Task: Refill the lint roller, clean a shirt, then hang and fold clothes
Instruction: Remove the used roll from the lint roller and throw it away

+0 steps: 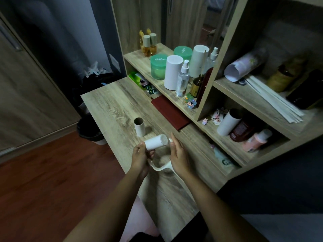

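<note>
Over the wooden desk point(113, 105), my left hand point(140, 157) grips the near end of a white lint roll point(156, 142), which lies tilted toward the upper right. My right hand point(179, 154) holds the white lint roller handle point(161, 167); the handle curves below the roll between both hands, and a white tip pokes out by my right fingers near the roll's far end. An empty cardboard core point(139, 126) stands upright on the desk just beyond the roll.
A dark red notebook point(170, 111) lies by the shelf base. The shelf point(143, 62) carries green jars, white cylinders, spray and amber bottles. Cubbies at right hold rolled paper, bottles and a white tube. A bin with a black bag point(90, 130) stands left of the desk.
</note>
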{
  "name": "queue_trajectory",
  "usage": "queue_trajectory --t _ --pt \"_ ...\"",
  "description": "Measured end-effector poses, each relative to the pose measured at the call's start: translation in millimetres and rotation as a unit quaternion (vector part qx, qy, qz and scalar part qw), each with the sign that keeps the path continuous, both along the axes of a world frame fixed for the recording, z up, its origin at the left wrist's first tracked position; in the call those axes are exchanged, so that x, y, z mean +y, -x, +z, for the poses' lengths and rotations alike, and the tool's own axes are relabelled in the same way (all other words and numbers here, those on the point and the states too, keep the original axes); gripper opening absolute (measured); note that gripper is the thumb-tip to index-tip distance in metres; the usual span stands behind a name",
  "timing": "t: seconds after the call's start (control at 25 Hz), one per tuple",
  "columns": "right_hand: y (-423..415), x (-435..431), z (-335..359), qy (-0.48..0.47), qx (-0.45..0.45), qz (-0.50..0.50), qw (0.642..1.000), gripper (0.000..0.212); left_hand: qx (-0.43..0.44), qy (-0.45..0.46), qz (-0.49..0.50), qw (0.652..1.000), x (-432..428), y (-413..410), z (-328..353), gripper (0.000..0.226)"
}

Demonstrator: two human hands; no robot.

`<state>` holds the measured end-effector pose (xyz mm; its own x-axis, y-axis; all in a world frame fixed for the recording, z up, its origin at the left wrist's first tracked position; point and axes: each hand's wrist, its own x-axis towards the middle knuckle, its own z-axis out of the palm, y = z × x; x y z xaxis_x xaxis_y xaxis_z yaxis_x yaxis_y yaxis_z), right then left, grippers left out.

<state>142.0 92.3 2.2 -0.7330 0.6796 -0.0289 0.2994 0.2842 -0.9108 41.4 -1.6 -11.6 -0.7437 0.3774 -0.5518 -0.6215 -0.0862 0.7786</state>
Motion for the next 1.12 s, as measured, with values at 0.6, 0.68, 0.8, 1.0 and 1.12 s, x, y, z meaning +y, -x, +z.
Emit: queue_trajectory --t 0.6,0.68,0.8,1.0,1.12 --pt "-1.9 25.1 -64.2 -0.041 -0.213 -0.196 0.956 0.035 -0.025 0.006 0.058 0.998 -11.6 15.5 -8.4 0.022" --pt "-5.1 28.0 -64.2 -0.093 -0.28 -0.17 0.94 0.035 -0.026 0.006 0.054 0.998 -11.3 14.7 -8.5 0.02" --pt "-7.3 29.1 -55.0 -0.179 -0.234 -0.178 0.939 0.038 -0.034 -0.002 0.05 0.998 -9.7 12.8 -9.5 0.02" --pt "9.9 18.7 -25.1 0.079 -0.003 -0.02 0.997 0.04 -0.012 0.007 0.03 0.999 -5.0 12.7 -13.5 0.026" --pt "15.8 14.8 -22.9 0.082 0.011 0.043 0.996 0.046 0.01 0.014 0.033 0.999 -4.7 11.8 -13.4 0.021"
